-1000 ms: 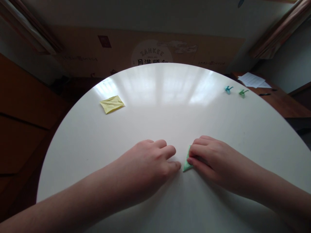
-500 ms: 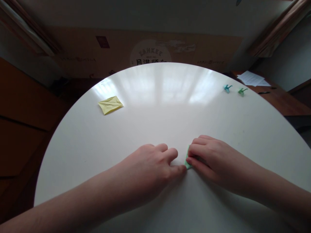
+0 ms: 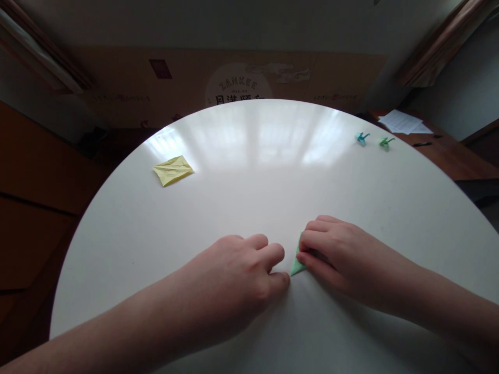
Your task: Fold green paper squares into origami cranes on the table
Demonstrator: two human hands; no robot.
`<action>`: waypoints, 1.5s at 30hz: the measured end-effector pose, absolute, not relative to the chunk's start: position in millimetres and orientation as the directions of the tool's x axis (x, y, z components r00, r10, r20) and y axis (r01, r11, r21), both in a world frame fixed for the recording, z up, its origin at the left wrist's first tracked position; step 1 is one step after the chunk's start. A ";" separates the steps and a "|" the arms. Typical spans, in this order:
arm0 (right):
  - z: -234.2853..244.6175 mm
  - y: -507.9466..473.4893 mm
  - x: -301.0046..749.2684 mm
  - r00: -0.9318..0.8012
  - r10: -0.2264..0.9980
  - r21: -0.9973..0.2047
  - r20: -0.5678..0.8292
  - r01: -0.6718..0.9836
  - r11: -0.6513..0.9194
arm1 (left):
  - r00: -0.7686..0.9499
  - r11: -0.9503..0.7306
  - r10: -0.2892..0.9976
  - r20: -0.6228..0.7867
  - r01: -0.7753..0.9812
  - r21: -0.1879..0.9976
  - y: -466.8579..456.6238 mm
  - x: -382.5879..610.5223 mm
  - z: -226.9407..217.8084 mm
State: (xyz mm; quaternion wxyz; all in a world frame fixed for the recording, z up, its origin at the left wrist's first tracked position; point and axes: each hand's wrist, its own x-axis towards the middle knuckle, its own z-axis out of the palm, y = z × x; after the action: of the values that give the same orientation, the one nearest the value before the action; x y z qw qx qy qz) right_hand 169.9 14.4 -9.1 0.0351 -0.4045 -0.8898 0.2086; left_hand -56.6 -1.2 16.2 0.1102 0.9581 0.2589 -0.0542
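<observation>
A small piece of folded light green paper (image 3: pixel 297 266) lies on the white table near the middle front, its pointed corner aimed toward me. My right hand (image 3: pixel 325 252) has its fingers and thumb closed on this paper and covers most of it. Just left of the corner is my left hand (image 3: pixel 259 267), palm down, with fingers curled and the thumb apart from the forefinger. Its thumb tip sits right beside the corner; whether they touch I cannot tell. Nothing shows in the left hand.
A creased yellow folded paper (image 3: pixel 173 170) rests at the table's left. Two small origami cranes, one blue (image 3: pixel 362 138) and one green (image 3: pixel 385 144), stand near the far right edge. Beyond the round white table (image 3: pixel 249 197), a wooden surface holds white sheets (image 3: pixel 403 122).
My left thumb has drawn back a little to the left, uncovering the green paper's pointed corner. My right hand keeps its grip. The whole view has shifted slightly.
</observation>
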 end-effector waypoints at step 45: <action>-10.3 12.9 167.1 -0.661 0.743 -0.388 -0.103 0.715 0.582 | 0.834 -0.784 0.535 -0.136 0.550 0.288 3.1 -58.3 3.1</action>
State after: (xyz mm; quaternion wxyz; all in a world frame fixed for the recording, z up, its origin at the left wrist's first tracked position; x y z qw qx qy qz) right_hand 167.1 12.9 -10.3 0.0353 -0.4102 -0.8886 0.2021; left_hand -58.3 3.1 3.1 0.1595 0.9441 0.2874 -0.0235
